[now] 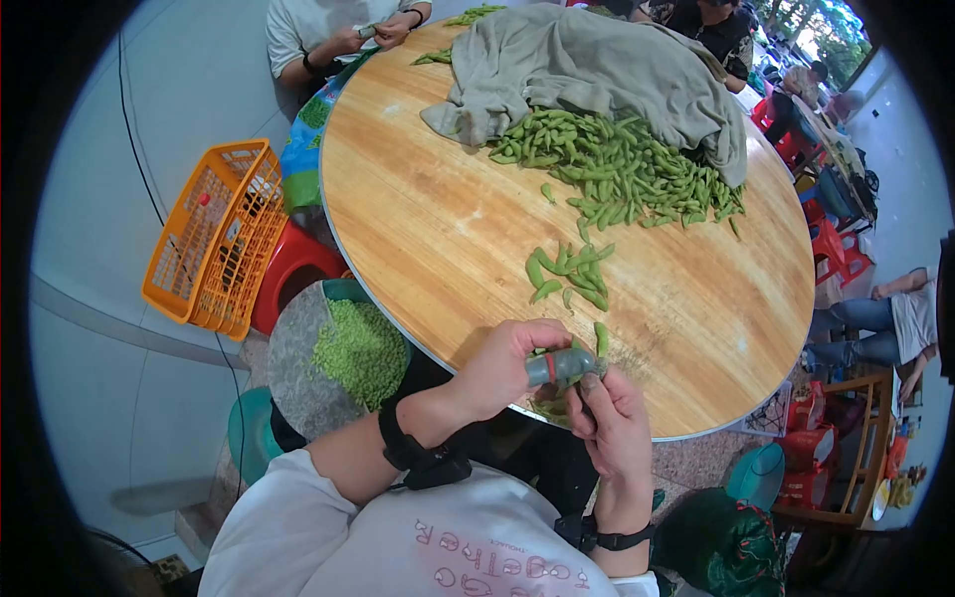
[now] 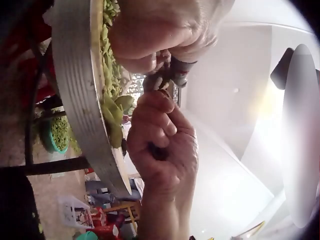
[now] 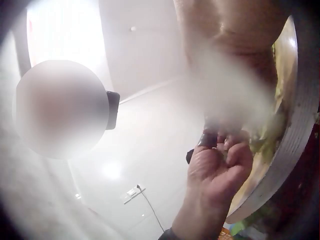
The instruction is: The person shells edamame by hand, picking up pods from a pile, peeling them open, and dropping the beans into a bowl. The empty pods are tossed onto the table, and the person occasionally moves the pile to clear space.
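Note:
Both hands meet over the near edge of the round wooden table (image 1: 428,209). My left hand (image 1: 497,368) pinches a small edamame pod (image 1: 601,366) from the left; a grey-green cover (image 1: 562,366) with a reddish band sits on its thumb. From the right, my right hand (image 1: 617,423) pinches the same pod, fingers curled and thumb tip dark grey. The fingers hide most of this pod. A few loose pods (image 1: 577,269) lie just beyond the hands. Farther back spreads a large heap of green pods (image 1: 617,164), partly under a grey-green cloth (image 1: 597,65).
Left of the table, a basin holds shelled green beans (image 1: 358,348). An orange plastic basket (image 1: 214,239) rests by a red stool (image 1: 293,269). Two people sit across the table, one with hands (image 1: 383,35) at a pod. A teal basin (image 1: 756,473) stands at lower right.

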Tool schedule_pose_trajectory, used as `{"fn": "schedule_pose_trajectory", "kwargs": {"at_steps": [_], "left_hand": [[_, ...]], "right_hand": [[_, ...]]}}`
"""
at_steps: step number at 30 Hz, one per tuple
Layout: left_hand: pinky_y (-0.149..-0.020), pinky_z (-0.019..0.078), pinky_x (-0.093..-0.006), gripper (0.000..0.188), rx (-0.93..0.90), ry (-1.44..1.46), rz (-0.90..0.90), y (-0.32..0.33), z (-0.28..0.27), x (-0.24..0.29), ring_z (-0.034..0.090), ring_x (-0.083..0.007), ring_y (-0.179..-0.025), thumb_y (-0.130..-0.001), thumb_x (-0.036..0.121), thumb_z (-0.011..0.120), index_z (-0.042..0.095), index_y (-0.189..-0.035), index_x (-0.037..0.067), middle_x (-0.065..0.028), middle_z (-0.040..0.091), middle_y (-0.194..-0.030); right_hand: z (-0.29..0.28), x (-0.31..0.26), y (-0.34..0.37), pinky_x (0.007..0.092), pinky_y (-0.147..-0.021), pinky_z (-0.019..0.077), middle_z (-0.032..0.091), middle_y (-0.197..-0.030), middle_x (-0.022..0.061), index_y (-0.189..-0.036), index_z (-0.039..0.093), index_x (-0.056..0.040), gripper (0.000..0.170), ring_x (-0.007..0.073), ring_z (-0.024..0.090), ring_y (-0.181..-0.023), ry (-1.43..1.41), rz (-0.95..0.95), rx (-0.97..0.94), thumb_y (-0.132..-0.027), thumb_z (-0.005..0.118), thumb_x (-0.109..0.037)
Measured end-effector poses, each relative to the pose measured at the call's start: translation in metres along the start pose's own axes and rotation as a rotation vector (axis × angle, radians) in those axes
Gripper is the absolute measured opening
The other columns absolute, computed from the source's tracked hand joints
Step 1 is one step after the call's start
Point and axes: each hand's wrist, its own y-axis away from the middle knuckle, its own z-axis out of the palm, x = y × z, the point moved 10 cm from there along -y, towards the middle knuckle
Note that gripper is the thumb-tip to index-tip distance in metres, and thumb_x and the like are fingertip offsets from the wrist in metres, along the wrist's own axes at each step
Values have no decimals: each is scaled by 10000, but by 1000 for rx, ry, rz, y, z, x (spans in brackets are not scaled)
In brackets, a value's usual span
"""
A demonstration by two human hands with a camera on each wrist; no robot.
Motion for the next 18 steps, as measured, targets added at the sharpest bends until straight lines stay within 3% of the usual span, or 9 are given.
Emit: {"fn": "schedule_pose_trajectory", "kwargs": {"at_steps": [2,4,6,8,10,12,14,16,18], "left_hand": [[-550,379,-183,126,-180,233,-152,1,6,-22,502,-52,-671,-809,88,623,606,-905,7,19,533,-749],[-569,392,-182,133,-209,265,-226,2,5,-25,506,-54,-686,-803,95,633,601,-905,16,20,536,-751],[-587,405,-180,141,-238,297,-298,5,12,-30,511,-55,-701,-797,101,642,595,-905,24,21,538,-754],[-606,424,-191,153,-36,-370,194,-1,6,14,511,-46,-709,-790,119,654,584,-899,38,18,546,-738],[-628,437,-210,157,19,-378,108,-2,2,10,513,-47,-719,-786,117,656,579,-899,40,16,554,-740],[-650,451,-228,161,70,-384,24,-3,-6,4,515,-48,-730,-782,114,658,573,-898,42,15,561,-742],[-672,461,-244,189,101,-447,101,-3,-8,13,536,-61,-751,-776,110,663,581,-930,38,9,573,-759],[-653,453,-224,194,122,-445,152,-5,-13,14,531,-57,-733,-792,97,640,577,-967,43,12,575,-775],[-635,444,-205,204,145,-443,203,-6,-18,18,527,-54,-716,-807,84,617,573,-1003,49,15,577,-790]], "right_hand": [[2,2,1,171,-429,255,455,-621,-16,-936,521,-26,142,41,338,-485,-48,34,-8,-937,409,-113],[1,12,1,171,-430,257,458,-622,-18,-946,517,-25,142,41,338,-480,-151,114,-3,-937,413,-122],[-4,15,-4,171,-430,257,464,-623,-20,-929,524,-26,141,38,338,-478,-114,77,-11,-933,425,-125],[-7,14,-7,171,-430,257,471,-625,-22,-913,532,-27,141,36,339,-476,-72,37,-22,-930,436,-129],[-16,3,-9,170,-433,263,488,-625,-27,-861,549,-36,144,25,355,-483,274,-58,81,-921,464,-136],[-19,-1,-12,169,-436,268,492,-624,-30,-841,553,-41,145,20,365,-490,289,-48,119,-916,474,-137],[-24,-5,-16,168,-440,273,497,-624,-32,-820,558,-46,149,15,374,-497,308,-35,156,-911,484,-138],[-25,1,-23,158,-448,272,496,-620,-40,-845,565,-52,139,8,378,-505,120,19,110,-911,483,-142],[-20,-2,-29,175,-447,296,497,-616,-34,-854,566,-45,138,27,397,-504,237,8,105,-907,491,-148]]}}
